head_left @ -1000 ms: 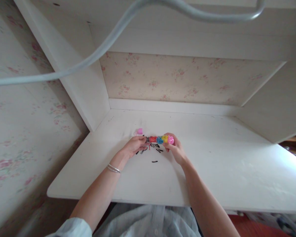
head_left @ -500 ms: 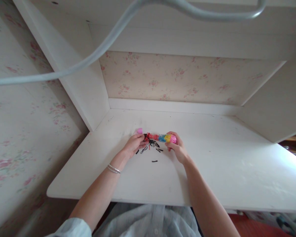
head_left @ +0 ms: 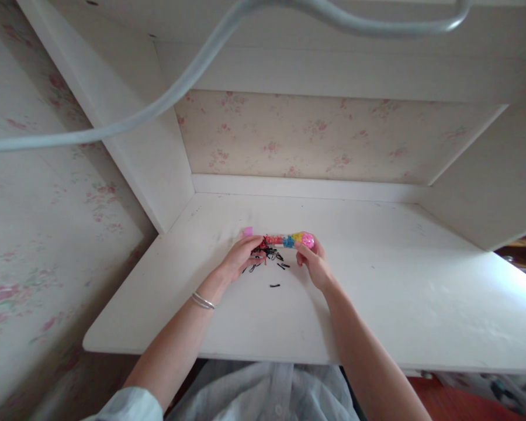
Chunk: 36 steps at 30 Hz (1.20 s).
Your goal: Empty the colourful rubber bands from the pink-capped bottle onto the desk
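A clear tube of small coloured hair elastics (head_left: 288, 241) lies level just above the white desktop, banded red, blue, yellow and pink from left to right. My right hand (head_left: 314, 261) grips its rounded pink end, fingers behind and thumb in front. Around the tube's left end my left hand (head_left: 240, 256) is curled, with black elastics at its fingers; that end is partly hidden. Loose black hair elastics (head_left: 273, 254) are heaped below the tube, and one lies apart nearer to me. A pink cap (head_left: 248, 231) sits behind my left fingers.
The white desk (head_left: 377, 310) has a side panel (head_left: 158, 134) at the left and a raised back edge (head_left: 307, 186). A pale cable (head_left: 175, 93) crosses the upper view. Wallpaper with flowers (head_left: 272, 134) covers the wall.
The tube's right end has shifted slightly up and away from me. My left fingers have moved a little further over its left end and the black elastics.
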Each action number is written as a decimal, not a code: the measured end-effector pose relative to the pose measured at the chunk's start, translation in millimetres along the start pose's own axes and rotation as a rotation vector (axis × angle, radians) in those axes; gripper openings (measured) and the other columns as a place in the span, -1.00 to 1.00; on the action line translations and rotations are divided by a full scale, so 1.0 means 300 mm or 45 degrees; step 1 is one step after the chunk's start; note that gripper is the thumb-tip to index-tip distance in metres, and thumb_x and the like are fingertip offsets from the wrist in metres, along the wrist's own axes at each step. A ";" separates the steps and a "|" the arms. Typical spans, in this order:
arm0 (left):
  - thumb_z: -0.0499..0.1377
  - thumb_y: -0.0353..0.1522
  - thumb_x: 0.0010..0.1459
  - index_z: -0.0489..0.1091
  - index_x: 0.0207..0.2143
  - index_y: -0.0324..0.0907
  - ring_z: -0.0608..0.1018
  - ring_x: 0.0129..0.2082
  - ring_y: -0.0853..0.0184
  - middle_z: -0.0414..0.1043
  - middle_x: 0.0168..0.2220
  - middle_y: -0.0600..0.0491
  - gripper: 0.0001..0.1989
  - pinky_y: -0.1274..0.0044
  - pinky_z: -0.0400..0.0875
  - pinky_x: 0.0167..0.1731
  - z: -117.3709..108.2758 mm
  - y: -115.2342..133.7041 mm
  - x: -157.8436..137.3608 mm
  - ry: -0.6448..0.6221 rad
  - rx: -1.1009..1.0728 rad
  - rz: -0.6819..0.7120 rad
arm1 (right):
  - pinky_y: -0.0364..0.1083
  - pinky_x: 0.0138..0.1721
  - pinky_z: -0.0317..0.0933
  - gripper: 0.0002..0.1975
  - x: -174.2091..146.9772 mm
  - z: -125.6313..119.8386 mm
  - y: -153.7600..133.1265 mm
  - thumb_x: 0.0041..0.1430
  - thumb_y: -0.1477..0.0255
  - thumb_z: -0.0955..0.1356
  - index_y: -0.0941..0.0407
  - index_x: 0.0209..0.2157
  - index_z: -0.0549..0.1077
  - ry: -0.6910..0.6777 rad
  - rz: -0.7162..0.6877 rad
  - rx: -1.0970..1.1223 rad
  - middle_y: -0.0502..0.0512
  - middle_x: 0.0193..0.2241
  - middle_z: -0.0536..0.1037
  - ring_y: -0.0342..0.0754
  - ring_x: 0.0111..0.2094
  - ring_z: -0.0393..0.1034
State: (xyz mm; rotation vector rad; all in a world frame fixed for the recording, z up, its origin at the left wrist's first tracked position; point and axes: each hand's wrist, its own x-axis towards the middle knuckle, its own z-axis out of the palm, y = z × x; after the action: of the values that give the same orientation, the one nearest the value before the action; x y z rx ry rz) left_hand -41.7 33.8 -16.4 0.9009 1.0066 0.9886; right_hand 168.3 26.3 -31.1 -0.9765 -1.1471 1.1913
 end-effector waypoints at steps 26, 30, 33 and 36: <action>0.15 -0.24 0.14 0.55 -0.31 -0.15 0.51 -0.17 0.28 0.52 -0.22 0.01 -0.77 0.47 0.36 -0.11 0.006 -0.042 0.025 0.226 0.997 0.625 | -0.19 -0.55 0.13 -0.63 0.004 0.001 0.004 -0.01 0.23 0.45 0.05 -0.17 0.42 0.250 -0.151 -0.046 -0.09 -0.52 0.39 -0.21 -0.56 0.20; 0.13 -0.46 0.10 0.50 -0.13 -0.16 0.50 -0.13 0.32 0.51 -0.14 0.01 -0.72 0.48 0.34 -0.04 -0.004 -0.068 0.040 0.239 1.074 0.720 | -0.06 -0.25 0.27 -0.51 -0.003 0.007 0.002 -0.08 0.26 0.50 0.07 -0.09 0.41 0.225 -0.252 -0.190 0.07 -0.24 0.50 -0.06 -0.28 0.37; 0.10 -0.52 0.08 0.52 -0.20 -0.15 0.50 -0.13 0.33 0.53 -0.17 0.02 -0.72 0.48 0.32 -0.02 -0.007 -0.075 0.044 0.219 1.125 0.776 | -0.04 -0.23 0.27 -0.56 -0.006 0.009 -0.002 -0.06 0.24 0.48 0.07 -0.12 0.42 0.277 -0.294 -0.180 0.07 -0.26 0.50 -0.05 -0.28 0.37; 0.11 -0.49 0.10 0.55 -0.31 -0.13 0.51 -0.15 0.30 0.54 -0.20 0.03 -0.77 0.45 0.30 -0.01 -0.003 -0.070 0.037 0.208 1.158 0.831 | -0.11 -0.32 0.23 -0.70 -0.011 0.009 -0.016 0.03 0.22 0.43 0.07 -0.22 0.44 0.275 -0.293 -0.188 0.03 -0.35 0.48 -0.11 -0.35 0.34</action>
State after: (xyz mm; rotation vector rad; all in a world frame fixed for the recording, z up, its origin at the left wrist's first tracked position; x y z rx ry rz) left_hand -35.4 38.2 -38.9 2.0158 1.3645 1.1483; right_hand 166.4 22.2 -26.4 -1.0270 -1.1508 0.8064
